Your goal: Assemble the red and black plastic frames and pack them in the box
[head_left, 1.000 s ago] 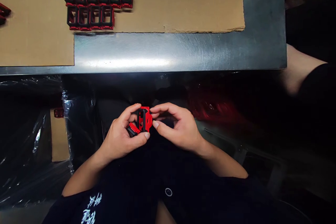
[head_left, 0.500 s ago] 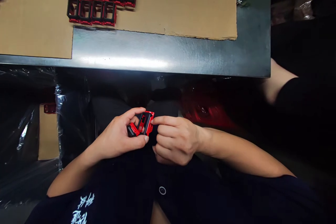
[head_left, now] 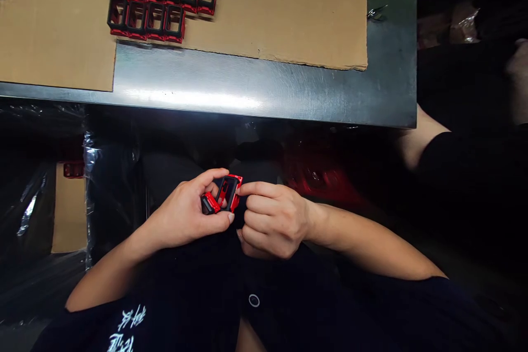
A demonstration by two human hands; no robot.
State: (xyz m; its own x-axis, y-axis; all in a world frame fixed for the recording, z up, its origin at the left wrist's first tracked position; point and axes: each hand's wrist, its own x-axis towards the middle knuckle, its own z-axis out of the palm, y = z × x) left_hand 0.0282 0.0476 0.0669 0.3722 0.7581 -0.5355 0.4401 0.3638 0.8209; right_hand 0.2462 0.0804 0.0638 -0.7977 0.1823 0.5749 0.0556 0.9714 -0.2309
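Observation:
My left hand [head_left: 185, 216] holds a small red and black plastic frame part [head_left: 223, 196] between its thumb and fingers, low over my dark shirt. The part looks like two pieces joined at an angle. My right hand [head_left: 274, 221] is curled just beside it, with the index fingertip against the part's right edge. Its other fingers are folded in and hold nothing.
Several black and red frames [head_left: 160, 3] stand in two rows on a cardboard sheet [head_left: 268, 11] over a steel table [head_left: 247, 93]. Plastic wrap [head_left: 33, 203] hangs at the left. A co-worker's arm [head_left: 421, 146] shows at the right.
My right hand has moved down and curled, its fingers no longer spread. The part has turned slightly in my left hand. The table has shifted left in view.

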